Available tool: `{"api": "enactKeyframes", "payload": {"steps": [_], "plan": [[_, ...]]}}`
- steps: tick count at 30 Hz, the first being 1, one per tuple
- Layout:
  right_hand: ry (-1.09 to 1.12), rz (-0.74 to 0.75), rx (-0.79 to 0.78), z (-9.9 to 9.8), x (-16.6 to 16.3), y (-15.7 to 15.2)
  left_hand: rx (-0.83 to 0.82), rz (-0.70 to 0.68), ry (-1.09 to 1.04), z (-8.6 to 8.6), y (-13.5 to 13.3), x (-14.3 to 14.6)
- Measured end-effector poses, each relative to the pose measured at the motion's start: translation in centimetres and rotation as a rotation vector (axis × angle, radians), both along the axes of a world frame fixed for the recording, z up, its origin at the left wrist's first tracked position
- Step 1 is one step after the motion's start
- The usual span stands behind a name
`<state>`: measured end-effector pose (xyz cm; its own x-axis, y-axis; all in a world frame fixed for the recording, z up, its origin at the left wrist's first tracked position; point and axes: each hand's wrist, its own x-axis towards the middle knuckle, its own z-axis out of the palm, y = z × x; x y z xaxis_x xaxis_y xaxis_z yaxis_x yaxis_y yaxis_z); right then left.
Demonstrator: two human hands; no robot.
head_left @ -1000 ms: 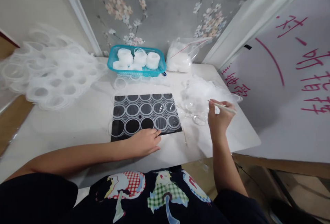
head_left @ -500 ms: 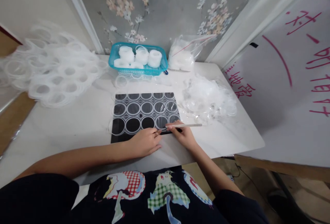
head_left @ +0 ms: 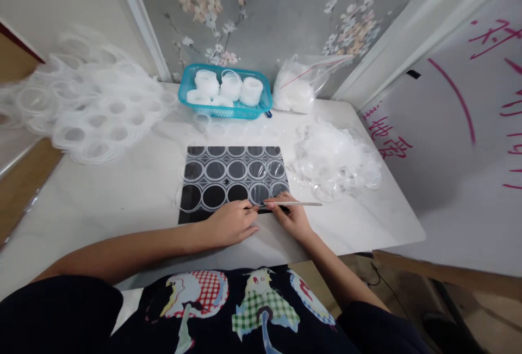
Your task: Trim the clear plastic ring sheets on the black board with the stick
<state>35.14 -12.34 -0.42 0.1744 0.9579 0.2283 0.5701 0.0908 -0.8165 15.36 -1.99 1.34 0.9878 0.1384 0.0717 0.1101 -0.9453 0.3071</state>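
A black sheet with rows of pale rings (head_left: 215, 196) lies flat on the table before me, with shiny clear film over its right-hand rings. At its lower edge, my left hand (head_left: 233, 224) rests with thumb and forefinger drawn together; what they pinch, if anything, is too small to make out. My right hand (head_left: 290, 217) grips a thin white stick-like tool (head_left: 304, 203), held nearly level, its dark narrow tip pointing left towards my left fingertips. The tip lies by the bottom edge of a ring right of the sheet's middle.
A blue basket (head_left: 225, 113) holding white ring stacks (head_left: 251, 92) stands at the back, beside a clear bag of white material (head_left: 294, 93). Crumpled clear film scraps (head_left: 336, 158) lie right; a heap of white ring-holed sheets (head_left: 110, 109) lies left. A whiteboard (head_left: 440, 191) borders the right side.
The whole view has shifted slightly, so the table things sit a little further right. Both hands stay at the sheet's lower edge, and the tool lies slightly more level.
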Motion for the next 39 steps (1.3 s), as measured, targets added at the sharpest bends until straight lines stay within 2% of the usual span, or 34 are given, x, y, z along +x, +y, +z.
{"api": "enactKeyframes", "payload": {"steps": [6, 12, 13, 14, 17, 18, 19, 20, 24, 26, 30, 39], "plan": [[-0.091, 0.036, 0.005, -0.1, -0.1, -0.2, -0.001, -0.003, 0.012, 0.0, 0.0, -0.1], [-0.514, 0.219, 0.165, -1.0, 0.5, 0.1, -0.145, 0.080, 0.117, 1.1, 0.6, 0.6], [-0.556, 0.200, 0.199, -1.0, 1.1, 0.6, -0.147, 0.080, 0.152, 1.5, 0.7, 0.8], [-0.565, 0.112, 0.245, -0.9, 1.8, 1.2, -0.143, 0.077, 0.189, 1.9, 0.9, 1.1], [-0.386, -0.420, 0.394, -0.2, 4.1, 2.4, -0.133, 0.053, 0.285, 3.0, 1.2, 1.8], [-0.308, -0.553, 0.410, 0.0, 4.6, 2.4, -0.122, 0.043, 0.303, 3.2, 1.2, 2.0], [-0.252, -0.611, 0.393, 0.1, 4.8, 2.1, -0.102, 0.033, 0.309, 3.3, 1.2, 2.2], [-0.224, -0.588, 0.352, 0.1, 4.9, 1.6, -0.074, 0.016, 0.297, 3.2, 1.1, 2.3], [-0.185, -0.248, 0.113, -0.7, 4.1, -1.5, 0.040, -0.122, 0.081, 1.8, 0.4, 2.7], [-0.136, -0.155, 0.046, -1.2, 3.8, -2.5, 0.090, -0.191, -0.025, 0.9, 0.0, 3.1], [-0.074, -0.114, -0.011, -1.5, 3.9, -2.6, 0.154, -0.213, -0.076, -0.2, -0.4, 3.8], [-0.186, -0.099, -0.015, -1.6, 4.2, -2.4, 0.169, -0.209, -0.053, -0.5, -0.4, 4.2]]}}
